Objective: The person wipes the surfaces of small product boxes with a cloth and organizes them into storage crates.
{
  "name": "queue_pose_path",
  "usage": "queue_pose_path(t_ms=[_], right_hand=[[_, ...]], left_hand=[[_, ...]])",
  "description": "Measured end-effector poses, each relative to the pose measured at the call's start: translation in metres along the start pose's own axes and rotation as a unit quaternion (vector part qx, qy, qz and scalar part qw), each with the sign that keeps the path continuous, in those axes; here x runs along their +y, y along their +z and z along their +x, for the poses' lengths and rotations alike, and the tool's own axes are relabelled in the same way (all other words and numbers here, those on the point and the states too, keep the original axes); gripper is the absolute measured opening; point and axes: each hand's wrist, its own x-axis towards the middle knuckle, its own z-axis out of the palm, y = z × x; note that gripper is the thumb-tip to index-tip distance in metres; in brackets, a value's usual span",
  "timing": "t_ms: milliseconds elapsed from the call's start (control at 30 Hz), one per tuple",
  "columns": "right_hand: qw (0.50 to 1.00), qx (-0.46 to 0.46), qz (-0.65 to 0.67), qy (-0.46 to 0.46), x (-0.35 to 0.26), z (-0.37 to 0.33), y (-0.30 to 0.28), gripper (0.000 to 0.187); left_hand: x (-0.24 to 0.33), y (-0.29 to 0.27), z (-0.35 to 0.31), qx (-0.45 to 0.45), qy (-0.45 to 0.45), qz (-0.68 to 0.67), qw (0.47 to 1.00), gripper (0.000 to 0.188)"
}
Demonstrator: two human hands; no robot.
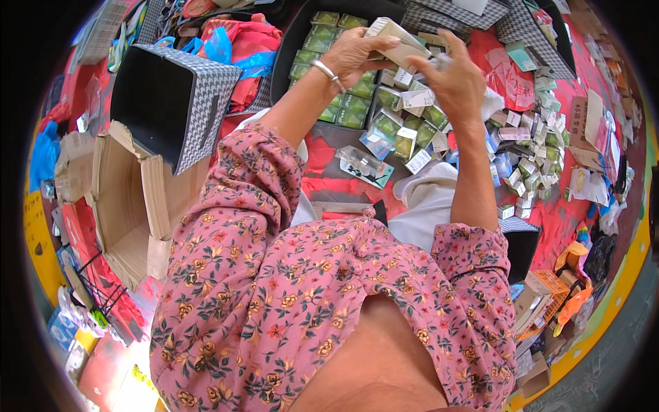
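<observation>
Over a black bin point(277, 81) filled with rows of small green boxes point(355, 103), I hold up a cream-coloured carton point(398, 40). My left hand point(349, 58), with a bangle on its wrist, is closed on the carton's left end. My right hand point(456, 81) is at the carton's right end, thumb and forefinger apart around it. Its other fingers are blurred, so whether it grips the carton is unclear. Below the hands lie loose green-and-white boxes point(405, 141). A clear plastic package with a teal card point(365, 167) lies nearest my lap.
A black-lined houndstooth storage box point(158, 103) and an open cardboard box point(123, 206) stand at left. A heap of small boxes point(532, 154) spreads over red sheeting at right. Farther right are a torn carton point(585, 123) and an orange crate point(553, 302).
</observation>
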Motion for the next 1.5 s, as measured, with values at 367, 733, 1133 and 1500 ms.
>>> queue_pose_path(t_ms=[367,733,1133,1500], right_hand=[[0.995,-0.073,-0.071,0.012,0.021,-0.003,0.046,0.048],[0.813,-0.259,0.401,0.334,0.040,0.014,0.093,0.022],[0.949,-0.165,0.145,0.227,0.107,0.052,0.077,0.034],[0.932,-0.335,-0.124,0.065,0.101,0.144,0.213,0.045]], left_hand=[[-0.007,0.018,-0.032,0.140,-0.102,0.048,0.984,0.119],[-0.032,0.014,-0.065,-0.355,-0.056,0.552,0.753,0.052],[-0.043,0.021,-0.076,-0.426,-0.084,0.640,0.633,0.043],[-0.033,0.013,-0.085,-0.381,-0.142,0.649,0.643,0.042]])
